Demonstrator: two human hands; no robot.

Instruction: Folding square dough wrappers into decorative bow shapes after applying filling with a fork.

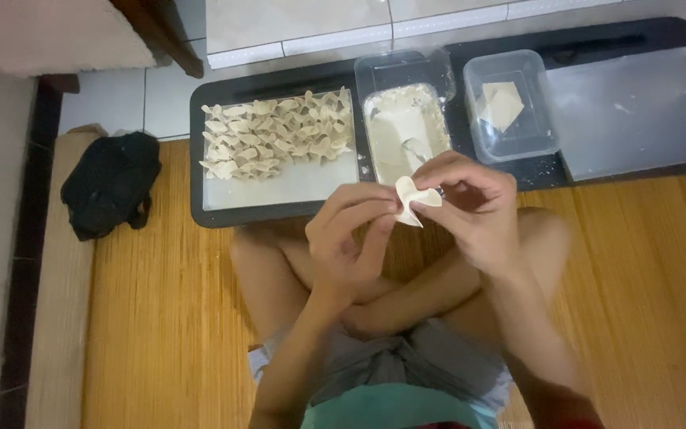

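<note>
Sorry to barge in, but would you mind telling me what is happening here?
A person sits cross-legged on a bamboo mat, pinching a folded dumpling between the left hand and right hand. In front lies a long black tray with rows of folded dumplings, a tub of filling with a spoon in it, and a tub of wrappers.
</note>
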